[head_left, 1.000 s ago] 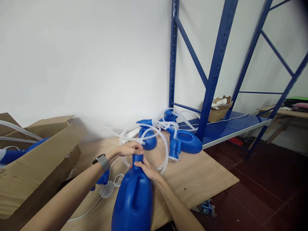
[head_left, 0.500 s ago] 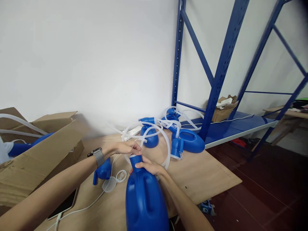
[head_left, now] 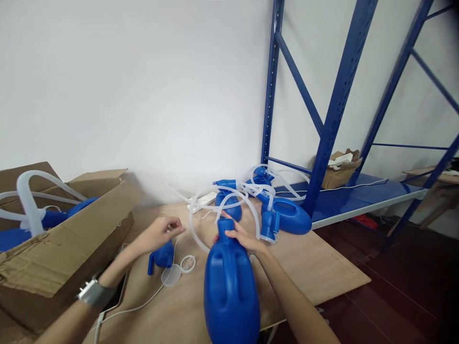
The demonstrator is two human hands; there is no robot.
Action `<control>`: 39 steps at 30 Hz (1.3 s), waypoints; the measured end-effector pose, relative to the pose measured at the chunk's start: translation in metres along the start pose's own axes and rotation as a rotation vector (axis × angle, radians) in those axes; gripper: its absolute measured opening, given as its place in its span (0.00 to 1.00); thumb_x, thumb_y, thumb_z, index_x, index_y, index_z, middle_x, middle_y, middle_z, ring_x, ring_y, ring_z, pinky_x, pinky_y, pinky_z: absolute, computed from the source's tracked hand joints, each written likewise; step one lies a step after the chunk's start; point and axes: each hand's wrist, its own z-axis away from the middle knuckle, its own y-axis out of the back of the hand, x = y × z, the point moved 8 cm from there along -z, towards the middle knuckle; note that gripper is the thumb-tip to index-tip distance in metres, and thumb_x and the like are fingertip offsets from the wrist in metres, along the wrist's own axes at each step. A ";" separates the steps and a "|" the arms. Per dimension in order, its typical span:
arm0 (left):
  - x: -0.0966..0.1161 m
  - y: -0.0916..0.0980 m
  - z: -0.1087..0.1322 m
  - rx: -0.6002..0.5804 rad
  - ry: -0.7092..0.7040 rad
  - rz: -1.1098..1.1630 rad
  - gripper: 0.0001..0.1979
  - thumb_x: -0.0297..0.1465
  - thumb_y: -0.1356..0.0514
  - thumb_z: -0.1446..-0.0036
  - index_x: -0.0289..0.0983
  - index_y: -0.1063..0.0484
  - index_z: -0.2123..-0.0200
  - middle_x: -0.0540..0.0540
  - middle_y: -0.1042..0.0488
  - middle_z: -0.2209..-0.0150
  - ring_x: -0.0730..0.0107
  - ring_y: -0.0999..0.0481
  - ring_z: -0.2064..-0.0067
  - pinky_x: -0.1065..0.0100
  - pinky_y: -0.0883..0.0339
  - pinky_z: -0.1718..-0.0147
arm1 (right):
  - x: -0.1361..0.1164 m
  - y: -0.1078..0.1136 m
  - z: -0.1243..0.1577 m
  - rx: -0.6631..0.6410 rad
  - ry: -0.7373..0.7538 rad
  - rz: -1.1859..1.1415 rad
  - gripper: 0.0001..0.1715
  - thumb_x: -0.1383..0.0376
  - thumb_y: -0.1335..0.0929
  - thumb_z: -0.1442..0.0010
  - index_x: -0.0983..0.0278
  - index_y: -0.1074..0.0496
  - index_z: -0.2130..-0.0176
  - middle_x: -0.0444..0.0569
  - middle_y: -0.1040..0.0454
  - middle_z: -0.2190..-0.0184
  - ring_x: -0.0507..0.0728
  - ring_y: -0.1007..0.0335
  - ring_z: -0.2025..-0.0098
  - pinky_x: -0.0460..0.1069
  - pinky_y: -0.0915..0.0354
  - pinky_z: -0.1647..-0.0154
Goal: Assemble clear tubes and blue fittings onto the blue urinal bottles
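A large blue plastic bottle (head_left: 231,296) with a moulded handle stands upright at the front of the table. My right hand (head_left: 241,235) wraps round its neck, just under the mouth. Away to the left, my left hand (head_left: 165,230) is raised above a small blue spouted part (head_left: 164,255), apart from the bottle. Its fingers are bent together in a pinch, and whatever may be between them is hidden. Below that hand lie a translucent round lid (head_left: 171,275) and a white ring (head_left: 188,263). Behind the bottle, a clear hose (head_left: 256,215) loops across the table.
An open cardboard box (head_left: 71,248) with blue bottles and hoses stands at left. Further blue bottles (head_left: 292,217) lie at the back right, near a white power strip (head_left: 202,202). A blue metal rack (head_left: 333,105) rises beyond them. A white cable (head_left: 143,303) crosses the table.
My left hand has left the bottle's mouth and moved left and down. My right hand still grips the neck. The view has shifted slightly left.
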 end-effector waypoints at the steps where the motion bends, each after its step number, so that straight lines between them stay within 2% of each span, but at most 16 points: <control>1: -0.006 -0.016 0.009 0.019 -0.003 -0.007 0.19 0.47 0.43 0.38 0.41 0.26 0.73 0.47 0.22 0.72 0.62 0.26 0.68 0.65 0.35 0.65 | -0.004 0.007 -0.001 0.034 0.015 -0.024 0.58 0.55 0.20 0.50 0.57 0.42 0.29 0.49 0.16 0.60 0.66 0.18 0.55 0.63 0.24 0.52; 3: -0.017 -0.046 0.024 0.046 0.011 -0.029 0.17 0.45 0.43 0.37 0.41 0.25 0.72 0.45 0.20 0.70 0.59 0.24 0.67 0.64 0.34 0.64 | -0.013 0.029 -0.001 0.184 0.066 -0.070 0.52 0.52 0.21 0.48 0.57 0.39 0.31 0.49 0.16 0.60 0.65 0.18 0.54 0.61 0.23 0.52; 5: -0.023 -0.072 0.038 0.058 0.017 -0.049 0.18 0.43 0.45 0.36 0.40 0.26 0.74 0.43 0.21 0.70 0.58 0.24 0.67 0.62 0.33 0.64 | -0.023 0.058 0.005 0.400 0.151 -0.087 0.42 0.50 0.21 0.47 0.59 0.31 0.39 0.51 0.16 0.62 0.65 0.17 0.55 0.59 0.22 0.54; 7: -0.025 -0.092 0.054 0.076 0.011 -0.074 0.19 0.42 0.46 0.35 0.41 0.25 0.74 0.42 0.21 0.69 0.55 0.23 0.65 0.62 0.32 0.63 | -0.031 0.080 0.015 0.551 0.210 -0.083 0.34 0.50 0.21 0.47 0.59 0.28 0.46 0.50 0.16 0.63 0.65 0.17 0.56 0.57 0.21 0.56; 10: -0.028 -0.115 0.087 0.139 -0.006 -0.139 0.20 0.41 0.49 0.33 0.42 0.23 0.72 0.40 0.21 0.67 0.53 0.21 0.64 0.61 0.29 0.65 | -0.038 0.097 0.031 0.656 0.266 -0.082 0.34 0.49 0.21 0.47 0.56 0.30 0.47 0.47 0.16 0.62 0.63 0.17 0.55 0.55 0.20 0.58; 13: -0.029 -0.129 0.123 0.248 -0.058 -0.182 0.23 0.42 0.49 0.31 0.43 0.23 0.73 0.41 0.23 0.66 0.58 0.21 0.66 0.63 0.26 0.65 | -0.039 0.099 0.044 0.719 0.253 -0.109 0.33 0.49 0.21 0.47 0.56 0.30 0.47 0.47 0.16 0.63 0.63 0.17 0.56 0.55 0.19 0.58; 15: -0.032 -0.132 0.142 0.321 -0.084 -0.211 0.23 0.43 0.49 0.30 0.43 0.22 0.72 0.43 0.24 0.66 0.59 0.20 0.65 0.64 0.24 0.65 | -0.034 0.089 0.045 0.687 0.181 -0.140 0.29 0.49 0.23 0.43 0.59 0.29 0.48 0.51 0.15 0.62 0.65 0.16 0.56 0.57 0.19 0.59; 17: -0.040 -0.132 0.153 0.372 -0.075 -0.235 0.20 0.44 0.47 0.30 0.44 0.20 0.68 0.43 0.22 0.65 0.57 0.19 0.63 0.63 0.23 0.64 | -0.023 0.067 0.038 0.548 0.066 -0.153 0.27 0.47 0.28 0.38 0.62 0.27 0.49 0.56 0.16 0.60 0.68 0.17 0.55 0.58 0.20 0.59; 20: -0.056 -0.125 0.161 0.476 -0.005 -0.291 0.17 0.43 0.46 0.31 0.44 0.19 0.58 0.42 0.18 0.60 0.52 0.18 0.58 0.58 0.21 0.60 | -0.002 0.024 0.021 0.283 -0.046 -0.128 0.32 0.45 0.29 0.37 0.65 0.26 0.46 0.60 0.16 0.56 0.70 0.17 0.53 0.61 0.21 0.58; 23: -0.063 -0.120 0.167 0.572 0.077 -0.350 0.17 0.34 0.49 0.33 0.43 0.20 0.54 0.40 0.18 0.57 0.50 0.18 0.55 0.53 0.21 0.57 | 0.021 -0.009 0.006 0.140 -0.049 -0.118 0.37 0.46 0.25 0.42 0.61 0.31 0.41 0.56 0.17 0.54 0.69 0.17 0.54 0.62 0.21 0.56; 25: -0.059 -0.119 0.170 0.581 0.083 -0.313 0.17 0.33 0.48 0.34 0.43 0.20 0.52 0.40 0.17 0.55 0.50 0.18 0.54 0.52 0.21 0.55 | 0.039 -0.027 -0.003 0.038 -0.078 -0.104 0.41 0.46 0.23 0.44 0.60 0.33 0.40 0.54 0.17 0.54 0.68 0.16 0.55 0.62 0.22 0.55; 28: -0.050 -0.121 0.176 0.514 0.104 -0.127 0.17 0.38 0.45 0.34 0.45 0.21 0.47 0.41 0.17 0.50 0.49 0.17 0.49 0.52 0.20 0.50 | 0.060 -0.048 -0.015 -0.100 -0.139 -0.039 0.41 0.44 0.23 0.46 0.58 0.34 0.42 0.52 0.17 0.56 0.66 0.16 0.56 0.60 0.23 0.56; 30: -0.043 -0.128 0.179 0.415 0.115 0.021 0.21 0.39 0.46 0.31 0.48 0.26 0.38 0.44 0.20 0.42 0.50 0.20 0.42 0.52 0.22 0.45 | 0.067 -0.055 -0.023 -0.129 -0.147 0.024 0.41 0.43 0.24 0.45 0.57 0.34 0.41 0.50 0.17 0.57 0.66 0.17 0.56 0.61 0.23 0.55; 33: -0.026 -0.149 0.181 0.256 0.027 0.102 0.34 0.41 0.41 0.34 0.56 0.45 0.27 0.45 0.36 0.29 0.45 0.32 0.31 0.46 0.29 0.38 | 0.066 -0.057 -0.039 -0.097 -0.100 0.171 0.43 0.38 0.27 0.44 0.57 0.34 0.40 0.49 0.18 0.58 0.66 0.18 0.54 0.62 0.24 0.51; 36: -0.016 -0.174 0.180 0.282 0.003 -0.006 0.54 0.42 0.29 0.45 0.57 0.58 0.24 0.41 0.50 0.24 0.33 0.43 0.27 0.35 0.36 0.36 | 0.059 -0.053 -0.054 -0.016 -0.052 0.309 0.43 0.38 0.25 0.47 0.58 0.30 0.41 0.49 0.20 0.58 0.67 0.21 0.52 0.62 0.26 0.49; 39: -0.012 -0.197 0.175 0.383 0.046 -0.152 0.58 0.43 0.28 0.47 0.55 0.64 0.24 0.36 0.55 0.23 0.25 0.44 0.28 0.30 0.35 0.39 | 0.045 -0.046 -0.055 0.100 0.000 0.427 0.43 0.43 0.21 0.51 0.59 0.27 0.43 0.50 0.22 0.59 0.69 0.24 0.49 0.64 0.30 0.43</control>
